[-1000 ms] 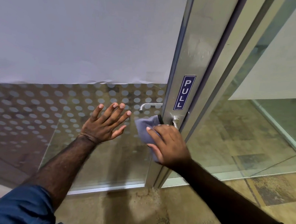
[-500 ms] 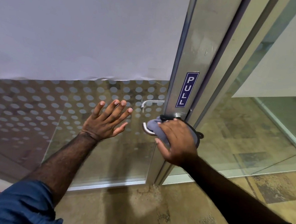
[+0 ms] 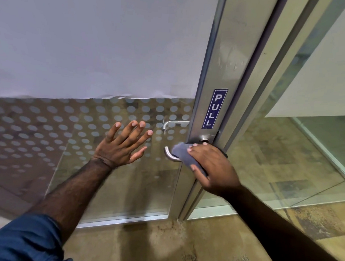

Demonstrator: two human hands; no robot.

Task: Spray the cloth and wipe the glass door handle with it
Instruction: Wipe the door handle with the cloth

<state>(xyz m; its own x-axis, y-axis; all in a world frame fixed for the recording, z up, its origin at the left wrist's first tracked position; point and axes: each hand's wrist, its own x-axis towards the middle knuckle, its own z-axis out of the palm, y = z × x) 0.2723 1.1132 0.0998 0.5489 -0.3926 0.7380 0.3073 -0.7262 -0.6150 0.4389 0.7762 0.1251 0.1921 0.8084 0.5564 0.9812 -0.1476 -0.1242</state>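
Observation:
A silver lever handle (image 3: 169, 154) juts from the metal stile (image 3: 225, 59) of the glass door; only its curved left end shows. My right hand (image 3: 211, 169) grips a grey-blue cloth (image 3: 181, 150) wrapped over the rest of the handle, just below the round lock cylinder (image 3: 204, 138). My left hand (image 3: 124, 145) lies flat on the glass pane (image 3: 112, 179), fingers spread, to the left of the handle. No spray bottle is in view.
A blue PULL sticker (image 3: 215, 109) sits on the stile above the handle. The upper pane is frosted white, with a dotted band below. A second handle (image 3: 175, 124) shows through the glass. A fixed glass panel (image 3: 299, 158) stands at right; tan floor lies below.
My right hand slid the cloth rightward along the handle, from its outer end toward the stile, uncovering the curved left end. My left hand stayed flat on the glass.

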